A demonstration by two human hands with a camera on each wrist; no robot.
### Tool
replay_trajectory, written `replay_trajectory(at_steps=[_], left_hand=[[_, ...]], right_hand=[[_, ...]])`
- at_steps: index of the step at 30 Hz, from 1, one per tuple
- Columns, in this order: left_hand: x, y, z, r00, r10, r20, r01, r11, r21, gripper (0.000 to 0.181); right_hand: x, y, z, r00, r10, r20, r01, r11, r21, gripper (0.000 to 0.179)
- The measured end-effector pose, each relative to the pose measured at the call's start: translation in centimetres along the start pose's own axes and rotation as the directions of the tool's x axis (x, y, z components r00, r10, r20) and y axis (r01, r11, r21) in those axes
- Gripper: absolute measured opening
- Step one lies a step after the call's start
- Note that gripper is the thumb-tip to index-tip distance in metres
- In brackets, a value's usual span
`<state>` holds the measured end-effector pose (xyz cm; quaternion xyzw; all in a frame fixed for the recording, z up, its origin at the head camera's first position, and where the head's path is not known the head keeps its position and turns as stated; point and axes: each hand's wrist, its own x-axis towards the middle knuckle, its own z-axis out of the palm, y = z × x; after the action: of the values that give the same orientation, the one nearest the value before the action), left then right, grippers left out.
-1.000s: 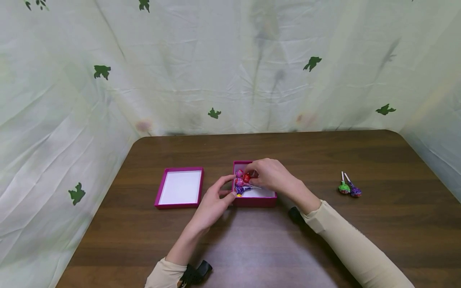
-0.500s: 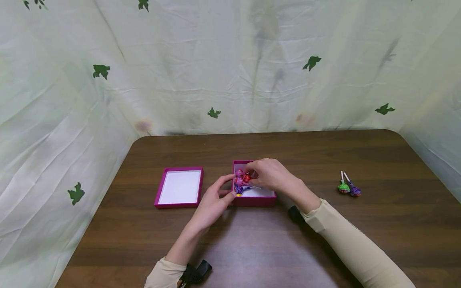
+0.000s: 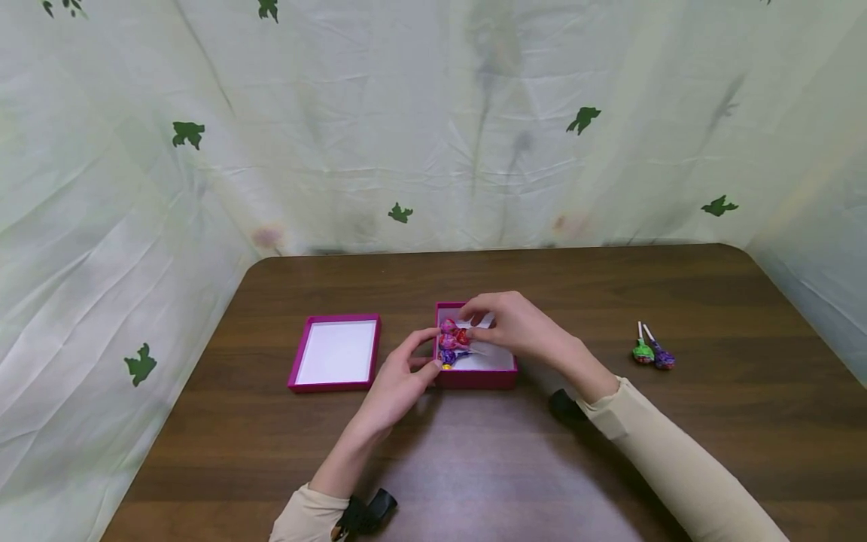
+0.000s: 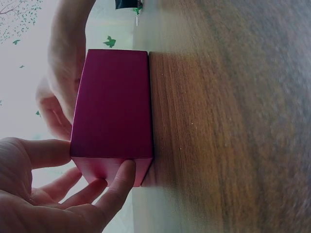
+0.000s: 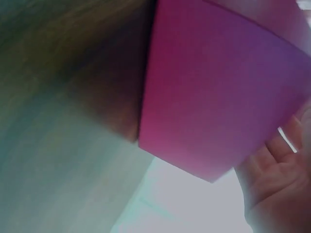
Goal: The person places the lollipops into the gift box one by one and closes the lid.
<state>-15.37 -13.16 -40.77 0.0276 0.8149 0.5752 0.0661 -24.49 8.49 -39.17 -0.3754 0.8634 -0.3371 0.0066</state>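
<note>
A magenta box [image 3: 475, 379] with a white inside stands on the table. Several wrapped lollipops lie along its left side, among them a red lollipop [image 3: 463, 336] and a dark blue lollipop [image 3: 448, 356]. My left hand [image 3: 400, 384] rests against the box's left wall, its fingertips [image 4: 128, 169] on the outer side and its thumb at the near corner. Over the box is my right hand [image 3: 511, 324], thumb and index finger apart beside the red lollipop. The right wrist view shows mostly the outside of the box [image 5: 218, 92], with the right hand's fingertips hidden.
Left of the box lies a magenta lid [image 3: 338, 353], white inside facing up. On the right of the table [image 3: 576, 286] are a green lollipop [image 3: 643, 351] and a purple lollipop [image 3: 663, 358], sticks pointing away. A pale cloth [image 3: 325, 113] hangs behind.
My right hand has shifted slightly to the right and its fingers have parted from the red lollipop, which stays in the box. My left hand has kept its place.
</note>
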Motion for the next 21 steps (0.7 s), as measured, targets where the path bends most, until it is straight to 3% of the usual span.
replay_trajectory(at_steps=[10, 15, 21], left_hand=[[-0.1, 0.1, 0.1, 1.0, -0.008, 0.001, 0.008, 1.0, 0.002, 0.046], [-0.1, 0.1, 0.1, 1.0, -0.02, -0.004, 0.02, 1.0, 0.014, 0.047], [0.0, 0.0, 0.0, 1.0, -0.022, 0.0, 0.022, 1.0, 0.009, 0.046]], right_hand=[[-2.5, -1.3, -1.9, 0.999, -0.013, -0.051, 0.018, 0.996, 0.089, 0.021], [-3.9, -1.9, -3.3, 0.997, 0.019, -0.072, -0.011, 0.993, 0.115, 0.021], [-5.6, -2.0, -5.4, 0.994, 0.052, -0.101, -0.043, 0.995, 0.087, 0.023]])
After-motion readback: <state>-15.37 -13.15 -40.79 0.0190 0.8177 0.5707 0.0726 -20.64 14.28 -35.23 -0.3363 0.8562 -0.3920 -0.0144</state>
